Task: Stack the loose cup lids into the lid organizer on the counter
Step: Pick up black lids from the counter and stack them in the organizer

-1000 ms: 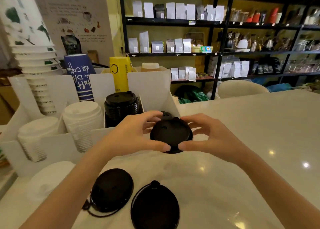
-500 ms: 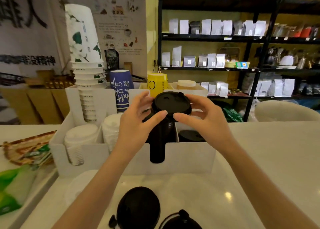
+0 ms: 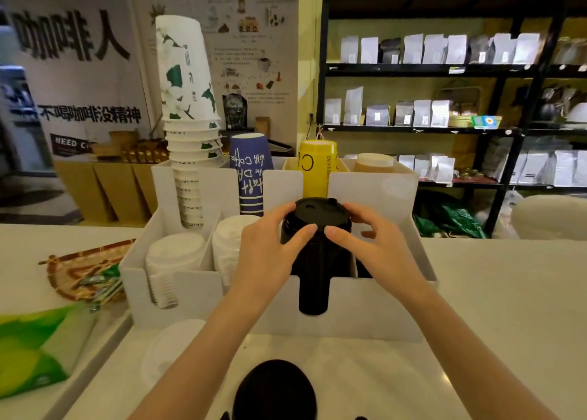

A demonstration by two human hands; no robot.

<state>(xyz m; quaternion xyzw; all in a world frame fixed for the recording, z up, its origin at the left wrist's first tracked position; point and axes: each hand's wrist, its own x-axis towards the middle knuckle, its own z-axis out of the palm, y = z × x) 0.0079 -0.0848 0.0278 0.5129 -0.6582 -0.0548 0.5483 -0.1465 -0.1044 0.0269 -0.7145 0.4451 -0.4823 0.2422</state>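
Observation:
A white lid organizer [image 3: 203, 295] stands on the pale counter. Its third front slot holds a stack of black lids [image 3: 314, 279]. A black cup lid [image 3: 317, 213] sits on top of that stack, pinched at its rim by my left hand [image 3: 270, 254] and my right hand [image 3: 371, 244], thumbs almost touching at the front. Two stacks of white lids [image 3: 173, 254] fill the left slots. A loose black lid [image 3: 274, 391] lies on the counter at the bottom edge, and a loose white lid [image 3: 171, 349] lies to its left.
Upside-down paper cup stacks stand in the organizer's back row: white-green [image 3: 187, 101], blue [image 3: 251, 171], yellow [image 3: 317, 168]. A woven tray with packets [image 3: 82, 270] and a green packet [image 3: 35, 346] lie at left. Black shelves [image 3: 444, 70] with bags stand behind.
Both hands carried the black lid up from the counter to the organizer and lowered it onto the black stack. The view shifted, leaving one loose black lid visible at the bottom.

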